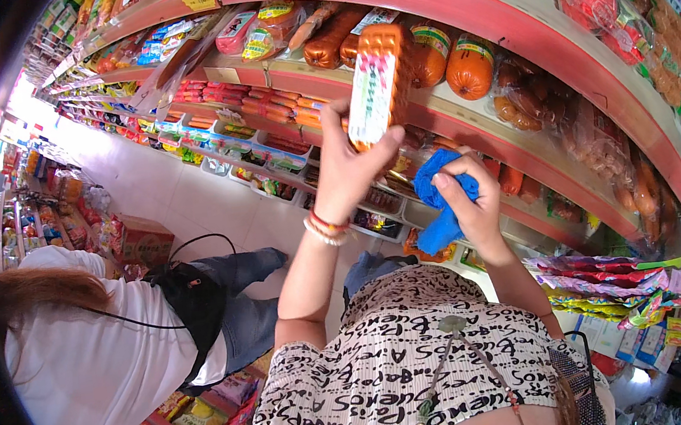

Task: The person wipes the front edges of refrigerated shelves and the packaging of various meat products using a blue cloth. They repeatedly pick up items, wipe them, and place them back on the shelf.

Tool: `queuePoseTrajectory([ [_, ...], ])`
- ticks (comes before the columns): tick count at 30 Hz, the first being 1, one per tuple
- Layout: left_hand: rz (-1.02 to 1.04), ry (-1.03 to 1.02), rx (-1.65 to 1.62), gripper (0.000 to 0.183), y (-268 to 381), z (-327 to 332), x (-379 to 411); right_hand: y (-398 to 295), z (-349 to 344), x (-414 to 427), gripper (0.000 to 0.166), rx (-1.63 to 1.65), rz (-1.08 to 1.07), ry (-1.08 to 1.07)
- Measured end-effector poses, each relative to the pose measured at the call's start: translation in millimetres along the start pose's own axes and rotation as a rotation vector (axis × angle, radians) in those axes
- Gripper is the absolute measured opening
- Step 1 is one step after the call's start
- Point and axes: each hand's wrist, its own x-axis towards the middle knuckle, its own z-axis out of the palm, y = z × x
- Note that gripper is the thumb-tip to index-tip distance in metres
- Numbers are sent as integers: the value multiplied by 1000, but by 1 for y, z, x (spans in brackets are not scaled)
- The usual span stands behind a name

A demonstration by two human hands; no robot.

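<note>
My left hand [348,165] grips a packaged block of sausage meat [378,87] by its lower end and holds it up in front of the shelf. A white label with writing covers the side facing me. In my right hand [476,204] is a bunched blue cloth [438,193], its loose end hanging below the fingers. Behind the block, round orange-brown packed sausages [470,68] and a longer wrapped sausage [326,46] lie on the shelf [301,70].
Lower shelf bins [233,138] hold thin packed sausages. More bagged meats [602,129] fill the right side. At left stands another person in a white shirt [100,350], close to me. A cardboard box [143,239] rests on the tiled floor [189,197]. Snack packs [609,284] hang at right.
</note>
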Motion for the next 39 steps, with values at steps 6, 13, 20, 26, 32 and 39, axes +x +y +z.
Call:
queuePoseTrajectory([
  [6,306,84,539,51,6,-28,70,5,-11,-6,11,-64,15,35],
  [13,521,148,833,53,20,-13,127,3,-16,-14,10,-91,55,52],
  [20,605,137,717,50,-1,17,147,9,-21,-20,10,-102,83,85],
  [26,598,8,492,29,12,59,132,11,-24,-24,9,-104,109,88],
  [32,436,-57,935,34,30,98,103,13,-29,-25,10,-107,55,129],
  [39,719,-50,974,51,23,75,92,13,-31,-28,10,-42,111,140],
])
